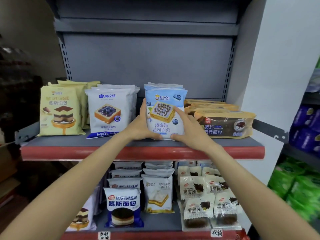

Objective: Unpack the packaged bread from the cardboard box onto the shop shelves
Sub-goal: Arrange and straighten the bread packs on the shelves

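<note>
A light blue XianDu bread pack (165, 108) stands upright on the grey shelf (69, 142) with the red front strip, at the front of a short row of the same packs. My left hand (140, 123) holds its left edge, thumb under its bottom. My right hand (186, 127) holds its right side, with fingers laid on the pack's front and the thumb at its bottom corner. A cardboard box edge (7, 153) shows at far left.
On the same shelf stand yellow mousse packs (59, 111) and white blueberry packs (109, 111) to the left, and brown chocolate packs (225, 123) lying flat to the right. The lower shelf holds several Musimianbao packs (123, 207) and black bun packs (207, 205). Green and purple goods fill the right rack.
</note>
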The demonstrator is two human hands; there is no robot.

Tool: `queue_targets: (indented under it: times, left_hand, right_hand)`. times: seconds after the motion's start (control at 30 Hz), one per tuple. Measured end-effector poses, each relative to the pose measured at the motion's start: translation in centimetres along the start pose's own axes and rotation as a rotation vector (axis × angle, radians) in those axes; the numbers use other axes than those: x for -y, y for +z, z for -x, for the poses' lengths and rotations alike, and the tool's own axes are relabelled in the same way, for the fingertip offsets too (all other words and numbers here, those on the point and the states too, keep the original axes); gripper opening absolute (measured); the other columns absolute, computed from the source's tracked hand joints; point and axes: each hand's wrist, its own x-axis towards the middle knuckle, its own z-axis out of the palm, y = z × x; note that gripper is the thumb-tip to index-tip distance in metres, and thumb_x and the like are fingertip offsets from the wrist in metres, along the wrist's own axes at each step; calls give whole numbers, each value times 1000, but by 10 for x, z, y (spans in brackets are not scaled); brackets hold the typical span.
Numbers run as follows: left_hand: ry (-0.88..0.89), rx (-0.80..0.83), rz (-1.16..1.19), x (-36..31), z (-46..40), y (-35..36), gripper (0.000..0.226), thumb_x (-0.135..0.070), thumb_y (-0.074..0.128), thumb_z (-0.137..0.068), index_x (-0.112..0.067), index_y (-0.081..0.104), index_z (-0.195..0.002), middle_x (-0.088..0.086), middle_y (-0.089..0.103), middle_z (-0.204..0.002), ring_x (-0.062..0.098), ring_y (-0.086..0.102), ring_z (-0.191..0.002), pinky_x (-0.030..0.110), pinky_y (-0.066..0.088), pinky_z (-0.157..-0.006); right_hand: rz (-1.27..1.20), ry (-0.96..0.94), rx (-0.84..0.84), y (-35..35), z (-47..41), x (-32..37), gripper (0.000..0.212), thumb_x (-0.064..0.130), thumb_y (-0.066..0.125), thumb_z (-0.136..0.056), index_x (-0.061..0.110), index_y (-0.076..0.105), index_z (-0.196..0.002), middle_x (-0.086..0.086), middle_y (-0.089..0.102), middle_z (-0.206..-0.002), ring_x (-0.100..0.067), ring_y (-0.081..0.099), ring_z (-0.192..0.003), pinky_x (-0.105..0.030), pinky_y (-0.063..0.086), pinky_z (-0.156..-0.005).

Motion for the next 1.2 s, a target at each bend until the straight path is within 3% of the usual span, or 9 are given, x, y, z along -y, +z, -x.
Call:
queue_targets:
  times: [0.23, 0.47, 0.57, 0.67, 0.77, 0.83, 0.93, 1.03, 1.2]
  left_hand:
    - [-29, -25, -109, 3, -8, 7, 143, -18, 87, -62, -23, -32, -142, -9, 39, -144, 13, 48, -124, 32, 42, -101]
    - [-78, -41, -265, -3, 0, 0, 145, -44, 87, -56, -29, -28, -144, 8, 30, -152, 26, 41, -131, 44, 39, -105]
    - [-69, -164, -277, -19, 27, -3, 113, -55, 76, -65, -27, 7, -150, 7, 24, -153, 25, 30, -138, 44, 36, -107]
    - [151, -392, -233, -51, 56, 12, 62, -35, 67, -82, -26, 40, -138, -2, 42, -139, 17, 46, -123, 34, 40, -99]
    - [390, -294, -35, -82, 55, 38, 33, -27, 63, -87, -28, 58, -119, -11, 57, -120, 4, 54, -107, 24, 44, -94]
    - [464, -127, -123, -92, 36, 61, 40, -31, 64, -87, -29, 54, -126, -11, 52, -131, 3, 45, -123, 14, 32, -103]
    - [358, 5, -262, -100, -3, 95, 82, -49, 69, -79, -33, 25, -146, -1, 20, -154, 16, 17, -143, 35, 23, -115]
    - [136, 22, -372, -108, -37, 116, 111, -66, 71, -65, -38, 4, -149, 5, -4, -159, 30, 1, -146, 51, 17, -116]
    - [36, 50, -604, -113, -67, 121, 114, -79, 62, -61, -28, 12, -151, 7, 8, -159, 31, 15, -144, 46, 20, -115]
  right_hand:
    - [7, 12, -33, 15, -17, -1, 105, 9, 71, -79, 40, -2, -148, -15, 36, -138, -32, 49, -116, -38, 43, -93]
    - [-82, -2, -64, 5, -3, -3, 98, 15, 73, -77, 35, 9, -149, -11, 35, -142, -26, 42, -126, -34, 39, -99]
    - [-123, -67, -172, -20, 32, -8, 83, 20, 72, -80, 42, 24, -143, 4, 40, -141, -15, 49, -120, -37, 47, -97]
    - [-89, -106, -320, -55, 69, -25, 63, 19, 69, -83, 39, 39, -135, 14, 51, -128, -6, 55, -110, -27, 50, -91]
    - [56, -61, -430, -89, 83, -59, 49, 25, 67, -85, 30, 48, -130, 10, 51, -129, -14, 49, -118, -29, 38, -101]
    - [208, -40, -393, -105, 80, -85, 52, 30, 67, -85, 24, 47, -133, -3, 44, -139, -25, 35, -129, -34, 25, -106]
    - [296, 13, -230, -119, 68, -113, 63, 32, 66, -84, 24, 38, -140, -14, 28, -148, -31, 21, -137, -39, 19, -111]
    - [372, 41, -70, -126, 54, -136, 72, 37, 66, -84, 31, 28, -144, -13, 23, -150, -34, 22, -138, -39, 20, -112]
    - [235, -56, -2, -130, 36, -157, 65, 31, 63, -88, 36, 29, -143, -3, 27, -146, -21, 39, -131, -19, 27, -100]
